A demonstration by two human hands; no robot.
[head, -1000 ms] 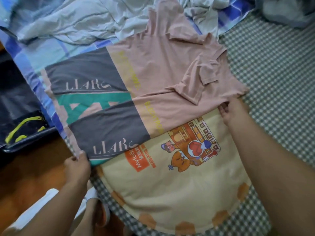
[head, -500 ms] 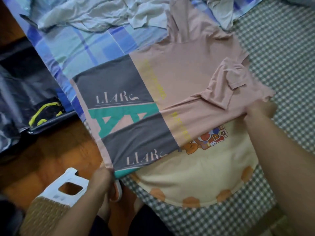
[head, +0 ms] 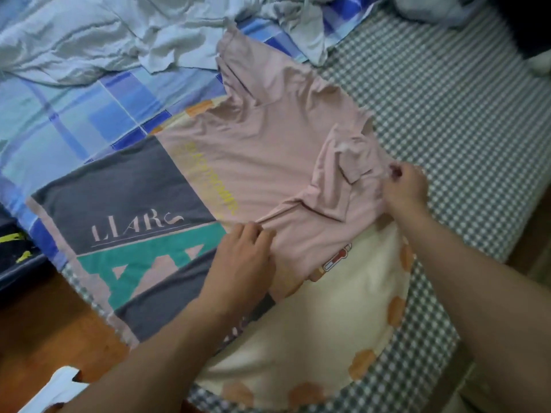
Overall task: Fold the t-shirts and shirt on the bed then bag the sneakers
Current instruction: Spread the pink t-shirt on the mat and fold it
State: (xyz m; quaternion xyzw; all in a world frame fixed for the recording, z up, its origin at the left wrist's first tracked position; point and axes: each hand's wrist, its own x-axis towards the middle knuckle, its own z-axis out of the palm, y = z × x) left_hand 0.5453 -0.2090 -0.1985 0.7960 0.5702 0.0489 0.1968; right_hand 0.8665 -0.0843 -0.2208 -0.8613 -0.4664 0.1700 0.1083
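On the bed, left hand [head: 243, 257] presses pink t-shirt [head: 268, 162]; right hand [head: 407, 189] pinches it.

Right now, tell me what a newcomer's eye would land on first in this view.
First the pink t-shirt spread across the middle of the bed, its grey and teal LIAR print at the left end. Next the two hands on it: the left hand rests near its lower edge and the right hand pinches the fabric by the folded sleeve. Under it lies a cream round cushion with orange spots.
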